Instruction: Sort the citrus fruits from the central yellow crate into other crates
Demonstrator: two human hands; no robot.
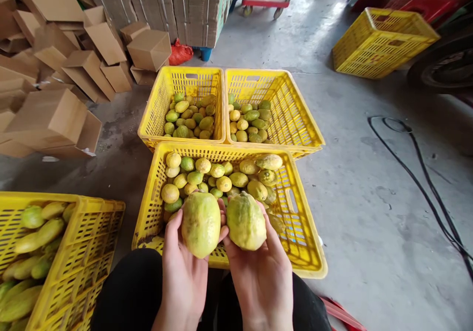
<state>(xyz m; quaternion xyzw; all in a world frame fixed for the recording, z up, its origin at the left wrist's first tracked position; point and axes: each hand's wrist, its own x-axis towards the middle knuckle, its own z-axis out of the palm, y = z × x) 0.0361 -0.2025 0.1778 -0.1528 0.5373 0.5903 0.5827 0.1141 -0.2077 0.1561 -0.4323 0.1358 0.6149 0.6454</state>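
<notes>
Both hands nearest, palms up over a pair of dark-clad knees (129,291). Left hand (186,277) gripping left-hand fruit (201,225), yellow-green, fairly smooth; digits curled up round its sides. Right hand (260,277) gripping right-hand fruit (246,221), lumpier, ridged, digits likewise closed about it. Narrow gap between the two fruits, fingertips showing in it. Both are held up in front of the near part of the front crate (320,267), masking some of its contents and near edge.

Front crate: yellow, slatted, rim rounded at the corners. Loose fruit (223,183) heaped left and centre, reaching toward the right wall; slatted wall shows beyond the heap.

Behind, side by side, rims meeting: back-left crate (146,116) and back-right crate (295,104), their front edges close against the front crate's far rim. Fruit in the latter gathers at its left end.

Left: side crate (92,242) with longer fruit, cut off by the frame edge; a strip of floor runs between it and the front crate. Cardboard boxes (55,114) piled beyond.

Right: widest room. Concrete floor (354,173) from the front crate's right rim out to a looped black cable (424,173). Another yellow crate (380,50) well apart, near a wheel (443,65).
</notes>
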